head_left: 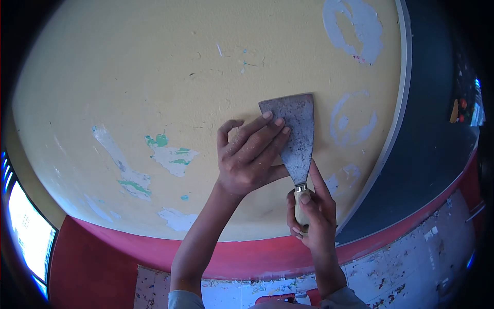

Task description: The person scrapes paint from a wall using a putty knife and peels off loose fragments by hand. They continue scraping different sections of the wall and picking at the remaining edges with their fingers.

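Note:
A metal scraper (pixel 301 136) with a wide, spotted blade lies against the cream wall (pixel 154 62), its blade edge pointing up. My right hand (pixel 315 211) is wrapped round its pale handle, thumb on the front and index finger stretched up beside the blade. My left hand (pixel 252 149) rests its fingertips on the blade's left part, fingers spread, with the thumb reaching toward the blade's lower part. Peeled patches show white and green at left (pixel 175 157) and whitish at right (pixel 352 121).
A pale trim strip (pixel 404 77) borders a dark board (pixel 432 103) at right. Below runs a red wall band (pixel 231 257), above a floor strewn with flakes (pixel 391 273). A bright window (pixel 31 226) stands at far left. Something red (pixel 278 298) lies at the bottom.

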Tool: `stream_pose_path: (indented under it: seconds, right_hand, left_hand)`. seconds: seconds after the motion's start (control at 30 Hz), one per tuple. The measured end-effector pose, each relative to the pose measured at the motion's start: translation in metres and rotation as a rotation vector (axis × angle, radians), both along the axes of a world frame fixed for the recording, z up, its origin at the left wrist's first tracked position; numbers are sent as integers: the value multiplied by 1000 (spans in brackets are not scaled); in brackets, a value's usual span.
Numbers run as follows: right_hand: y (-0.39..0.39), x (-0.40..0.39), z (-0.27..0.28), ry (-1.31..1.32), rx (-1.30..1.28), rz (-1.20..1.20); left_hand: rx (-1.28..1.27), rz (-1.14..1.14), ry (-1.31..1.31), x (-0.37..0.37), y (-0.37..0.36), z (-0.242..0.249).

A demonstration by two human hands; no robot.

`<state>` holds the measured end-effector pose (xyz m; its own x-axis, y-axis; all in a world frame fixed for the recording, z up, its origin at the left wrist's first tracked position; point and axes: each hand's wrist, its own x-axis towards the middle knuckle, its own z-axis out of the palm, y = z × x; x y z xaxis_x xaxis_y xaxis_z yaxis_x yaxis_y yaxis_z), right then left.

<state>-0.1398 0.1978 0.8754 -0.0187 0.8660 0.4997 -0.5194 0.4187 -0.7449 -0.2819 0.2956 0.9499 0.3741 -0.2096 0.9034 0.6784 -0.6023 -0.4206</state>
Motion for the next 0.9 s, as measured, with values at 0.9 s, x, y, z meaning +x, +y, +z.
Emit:
stream_pose_path:
  seconds: [0.9]
  right_hand:
    - [-14, 12, -20, 20, -63, 11]
  left_hand:
    - [-61, -32, 102, 5, -1, -21]
